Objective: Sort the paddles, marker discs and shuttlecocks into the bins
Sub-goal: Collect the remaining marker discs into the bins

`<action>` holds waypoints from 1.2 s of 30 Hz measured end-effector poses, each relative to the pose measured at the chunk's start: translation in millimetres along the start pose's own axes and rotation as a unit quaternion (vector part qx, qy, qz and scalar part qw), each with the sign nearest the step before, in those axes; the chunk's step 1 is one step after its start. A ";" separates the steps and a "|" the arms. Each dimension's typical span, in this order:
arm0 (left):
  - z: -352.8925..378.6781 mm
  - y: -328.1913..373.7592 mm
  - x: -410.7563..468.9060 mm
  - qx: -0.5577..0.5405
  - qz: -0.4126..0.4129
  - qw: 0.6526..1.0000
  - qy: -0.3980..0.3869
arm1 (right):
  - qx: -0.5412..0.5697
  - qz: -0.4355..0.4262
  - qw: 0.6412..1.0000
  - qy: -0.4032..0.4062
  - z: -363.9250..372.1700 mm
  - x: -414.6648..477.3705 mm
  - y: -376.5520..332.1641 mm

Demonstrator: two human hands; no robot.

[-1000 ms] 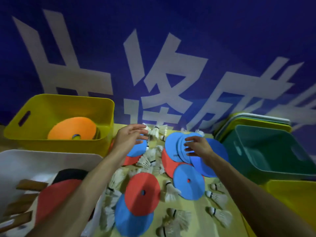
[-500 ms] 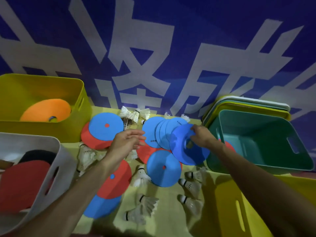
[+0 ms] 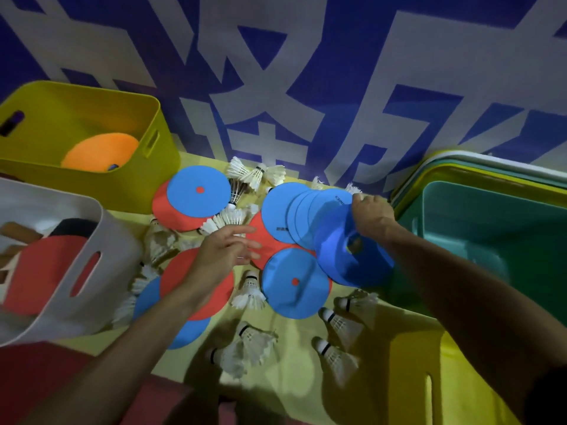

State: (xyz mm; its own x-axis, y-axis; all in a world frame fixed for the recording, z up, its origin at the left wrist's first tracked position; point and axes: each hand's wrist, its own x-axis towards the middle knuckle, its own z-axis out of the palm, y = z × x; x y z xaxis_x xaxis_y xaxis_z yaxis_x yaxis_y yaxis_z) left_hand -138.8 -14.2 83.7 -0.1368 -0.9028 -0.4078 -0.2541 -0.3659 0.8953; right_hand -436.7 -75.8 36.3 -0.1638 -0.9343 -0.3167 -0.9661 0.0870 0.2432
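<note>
Right grip, flat on disc stack one second ago, now pinching blue disc by rim, lifting it tilted just beside teal bin. Left grip hovering farther from bin, fingers spread, holding nothing. Disc likely heading for binning.

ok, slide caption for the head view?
Right hand grips a tilted blue marker disc; left hand hovers open over a red disc.

Yellow table, blue and red marker discs, white shuttlecocks, bins at edges
</note>
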 end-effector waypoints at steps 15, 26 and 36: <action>-36.0 19.5 4.9 -0.051 0.034 0.998 0.011 | 0.069 -0.019 0.994 0.083 -84.3 -18.0 -6.5; -129.0 47.9 37.5 0.054 0.159 0.985 0.032 | 0.561 0.089 0.802 0.188 -127.9 -12.3 -83.4; -279.5 40.6 47.0 0.008 0.161 0.986 0.038 | 0.801 0.064 0.586 0.110 -204.2 5.7 -251.1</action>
State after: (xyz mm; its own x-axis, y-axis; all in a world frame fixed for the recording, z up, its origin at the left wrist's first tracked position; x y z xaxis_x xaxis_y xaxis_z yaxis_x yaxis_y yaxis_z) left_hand 112.1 -134.6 150.9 -0.1403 -0.9862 -0.0880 -0.2245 -0.0548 0.9729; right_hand -154.3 -173.7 160.6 -0.3957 -0.8914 -0.2208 0.0734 0.2089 -0.9752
